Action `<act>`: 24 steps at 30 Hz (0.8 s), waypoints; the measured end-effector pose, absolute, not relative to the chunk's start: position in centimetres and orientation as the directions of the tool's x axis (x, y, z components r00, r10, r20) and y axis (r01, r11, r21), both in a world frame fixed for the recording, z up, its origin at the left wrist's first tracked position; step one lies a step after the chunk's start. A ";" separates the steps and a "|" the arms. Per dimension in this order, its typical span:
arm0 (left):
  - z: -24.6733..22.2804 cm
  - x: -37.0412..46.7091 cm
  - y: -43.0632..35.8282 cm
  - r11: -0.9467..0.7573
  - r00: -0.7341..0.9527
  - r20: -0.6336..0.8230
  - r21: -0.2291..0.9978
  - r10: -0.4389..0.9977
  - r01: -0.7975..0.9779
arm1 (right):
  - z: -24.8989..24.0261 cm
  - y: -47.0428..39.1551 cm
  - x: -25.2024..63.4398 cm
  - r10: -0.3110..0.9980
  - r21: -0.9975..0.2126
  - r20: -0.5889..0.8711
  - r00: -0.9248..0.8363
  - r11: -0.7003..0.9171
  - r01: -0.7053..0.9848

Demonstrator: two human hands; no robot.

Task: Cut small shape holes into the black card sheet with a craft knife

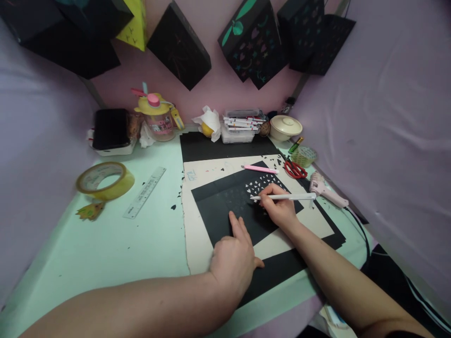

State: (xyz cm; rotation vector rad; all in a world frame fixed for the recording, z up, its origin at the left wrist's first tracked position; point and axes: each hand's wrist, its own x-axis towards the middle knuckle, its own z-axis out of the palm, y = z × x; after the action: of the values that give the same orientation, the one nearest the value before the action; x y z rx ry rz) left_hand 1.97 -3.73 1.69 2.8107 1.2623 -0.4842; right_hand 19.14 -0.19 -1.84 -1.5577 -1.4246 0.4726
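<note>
One white pen (pixel 292 197) sits pinched in our right hand (pixel 278 204). Our left (pixel 234 253), fingers together, presses the black sheet (pixel 225 199).

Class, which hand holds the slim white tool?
The right hand, gripping the white tool; the left hand holds nothing, its fingers resting on the black sheet.

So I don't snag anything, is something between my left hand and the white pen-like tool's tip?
Nothing visible stands between your left hand and the tip of the white pen-like tool; only flat black paper lies there.
</note>
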 end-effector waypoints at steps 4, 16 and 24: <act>1.7 2.0 -3.6 -0.669 0.615 -0.308 -0.105 0.726 0.736 | -1.3 -0.4 19.2 0.905 -0.811 0.327 0.274 0.120 0.573; 0.9 2.2 -3.2 -0.636 0.578 -0.368 -0.048 0.728 0.770 | 3.6 2.9 19.5 0.992 -0.905 0.067 -0.106 0.105 0.412; 0.2 2.4 -3.1 -0.604 0.558 -0.403 0.016 0.725 0.797 | -0.4 4.8 17.9 0.973 -0.861 0.125 -0.193 0.204 0.465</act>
State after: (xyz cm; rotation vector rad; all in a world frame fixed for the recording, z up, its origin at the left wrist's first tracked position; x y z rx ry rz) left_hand 2.40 -3.06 0.24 2.5953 1.2835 -0.5351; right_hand 17.88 4.78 -0.45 -1.3491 -1.7717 0.9092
